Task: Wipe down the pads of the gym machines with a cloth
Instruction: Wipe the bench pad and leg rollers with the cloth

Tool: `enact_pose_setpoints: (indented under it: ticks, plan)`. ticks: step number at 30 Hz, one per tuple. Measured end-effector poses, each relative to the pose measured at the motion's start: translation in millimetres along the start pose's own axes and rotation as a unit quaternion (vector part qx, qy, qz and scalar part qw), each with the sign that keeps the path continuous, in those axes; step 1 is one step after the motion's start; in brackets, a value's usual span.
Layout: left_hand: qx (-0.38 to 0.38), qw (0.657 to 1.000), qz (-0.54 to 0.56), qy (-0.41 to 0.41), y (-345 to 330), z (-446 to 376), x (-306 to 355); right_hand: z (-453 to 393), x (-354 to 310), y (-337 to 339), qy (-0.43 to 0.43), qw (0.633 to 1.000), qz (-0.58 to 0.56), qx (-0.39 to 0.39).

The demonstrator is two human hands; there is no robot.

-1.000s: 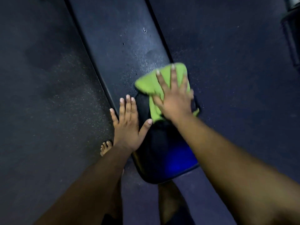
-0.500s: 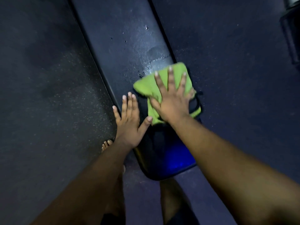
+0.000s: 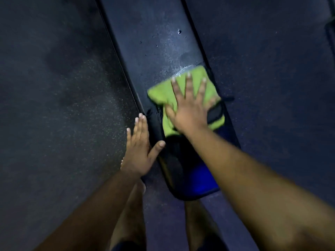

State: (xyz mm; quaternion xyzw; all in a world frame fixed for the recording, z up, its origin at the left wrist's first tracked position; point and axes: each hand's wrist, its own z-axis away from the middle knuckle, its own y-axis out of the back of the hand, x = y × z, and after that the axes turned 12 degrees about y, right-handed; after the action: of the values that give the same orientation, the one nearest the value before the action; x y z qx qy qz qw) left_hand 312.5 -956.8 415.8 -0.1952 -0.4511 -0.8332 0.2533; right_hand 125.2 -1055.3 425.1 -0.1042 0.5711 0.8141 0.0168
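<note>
Right hand (image 3: 190,109), fingers spread flat, presses the green cloth (image 3: 163,91) onto the bench pad (image 3: 154,42); the cloth lies directly under the palm. Left hand (image 3: 138,151), open, rests flat at the pad's edge beside it. Risk: the unpinched cloth may bunch or slip from under the palm, leaving wet streaks ahead of the fingertips.

Dim light falls on a dark, speckled rubber gym floor (image 3: 54,105) that spreads on both sides of the view, its pale flecks showing most on the left, while a dark, blurred piece of equipment (image 3: 330,29) stands at the upper right edge.
</note>
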Motion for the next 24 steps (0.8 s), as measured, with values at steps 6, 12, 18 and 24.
enact_pose_setpoints:
  ticks: [6, 12, 18, 24]
  plan:
    - [0.057, 0.993, 0.105, 0.019, 17.4, -10.1, -2.0, 41.6, -28.3, -16.1, 0.166, 0.985, 0.053, -0.008]
    - [-0.009, 1.000, 0.022, 0.003, 21.4, 0.4, 13.1, 206.4, 22.2, -47.9, 0.187, 0.978, 0.076, -0.057]
    - [-0.036, 0.994, -0.069, -0.074, 9.3, 1.0, 16.0, 164.3, -38.9, -46.0, -0.081, 0.996, 0.018, -0.027]
    - [-0.083, 0.979, -0.153, -0.105, 11.2, 1.4, 22.7, 264.3, -21.9, -78.9, 0.001, 0.999, 0.026, -0.036]
